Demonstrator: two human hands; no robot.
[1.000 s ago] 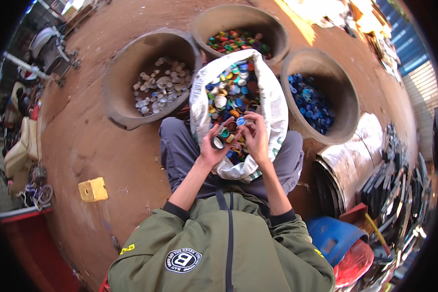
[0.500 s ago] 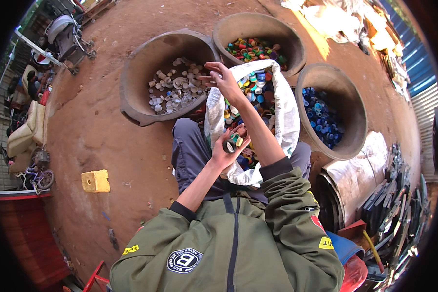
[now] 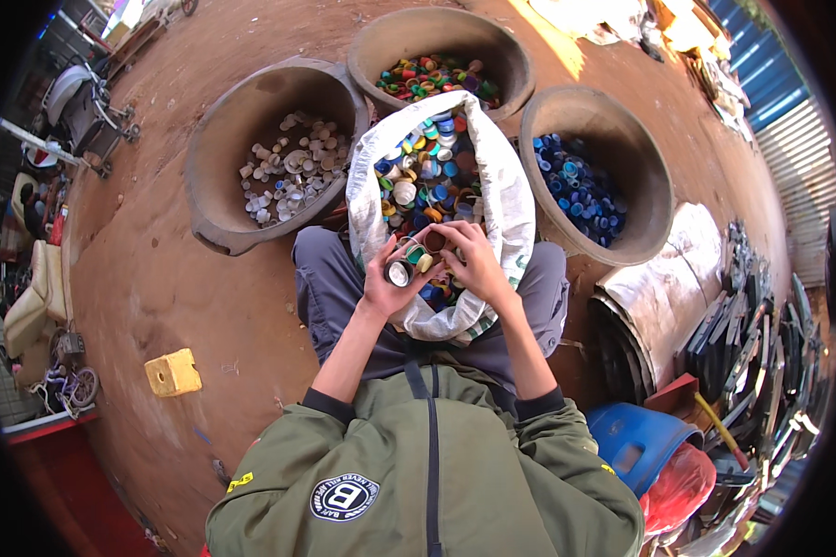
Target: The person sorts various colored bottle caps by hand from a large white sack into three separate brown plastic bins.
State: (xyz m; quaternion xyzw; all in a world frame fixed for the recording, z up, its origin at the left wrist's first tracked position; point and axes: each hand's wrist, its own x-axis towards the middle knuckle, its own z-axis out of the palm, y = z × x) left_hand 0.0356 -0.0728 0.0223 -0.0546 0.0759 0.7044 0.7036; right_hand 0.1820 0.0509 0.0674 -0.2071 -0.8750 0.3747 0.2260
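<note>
the left hand (image 3: pixel 390 280) holds several caps (image 3: pixel 424 263), the right hand (image 3: pixel 475 263) just beside them, over an open white sack (image 3: pixel 514 181) of mixed caps (image 3: pixel 429 181). beyond, a left tub (image 3: pixel 221 160) holds whitish caps (image 3: pixel 297 167), a right tub (image 3: pixel 643 172) blue ones (image 3: pixel 576 190).

Left hand (image 3: pixel 390 279) and right hand (image 3: pixel 475 264) close together, both partly curled.
The left is cupped; the right leans in beside it. Left forearm (image 3: pixel 347 356) and right forearm (image 3: pixel 527 345) slant inward, near to far.
</note>
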